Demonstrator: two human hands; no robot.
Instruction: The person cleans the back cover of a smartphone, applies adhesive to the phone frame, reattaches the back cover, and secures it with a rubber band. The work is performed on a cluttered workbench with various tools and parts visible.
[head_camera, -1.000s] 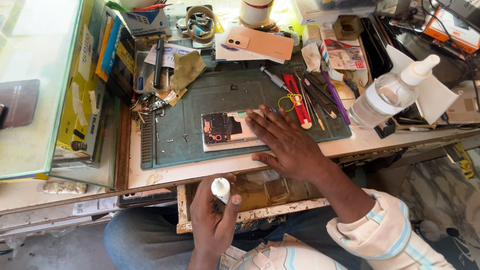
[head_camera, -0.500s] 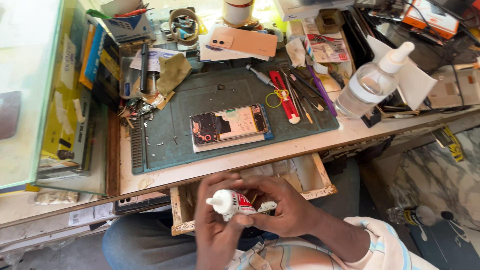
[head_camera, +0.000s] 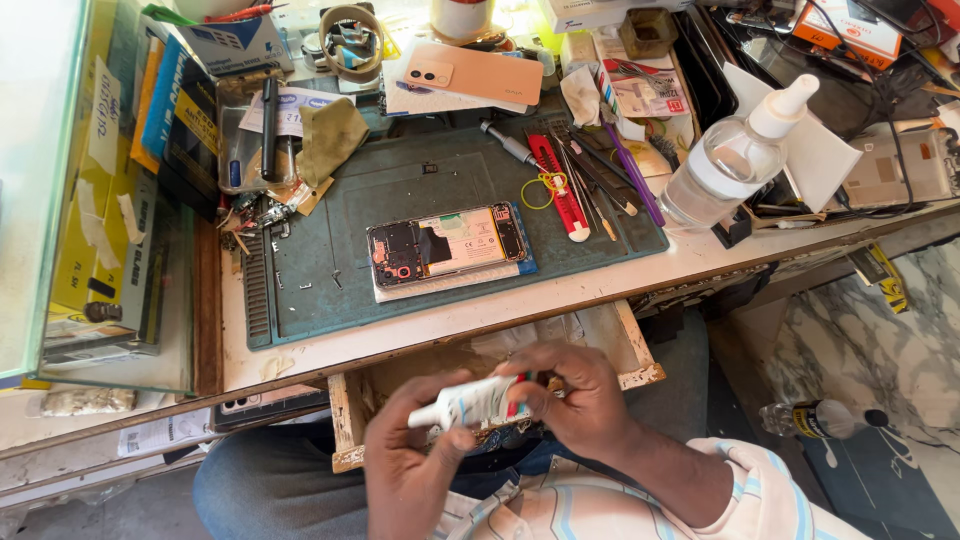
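My left hand (head_camera: 410, 465) and my right hand (head_camera: 575, 395) both grip a small white glue tube (head_camera: 470, 402) with a white cap, held level over my lap in front of an open wooden drawer (head_camera: 345, 430). The left fingers are at the cap end, the right fingers at the tail end. On the dark green work mat (head_camera: 400, 190) lies an opened phone (head_camera: 445, 245) with its back off, showing the battery and board. Its peach back cover (head_camera: 475, 70) rests at the far side of the bench.
A clear spray bottle (head_camera: 725, 160) stands at the right. Red-handled tools and tweezers (head_camera: 580, 175) lie on the mat's right side, with a yellow rubber band (head_camera: 538, 190). Boxes stack up (head_camera: 110, 180) on the left. A small bottle (head_camera: 820, 418) lies on the floor.
My right hand left the phone on the mat and came down to the tube held by my left hand. Now both hands hold it, turned level.
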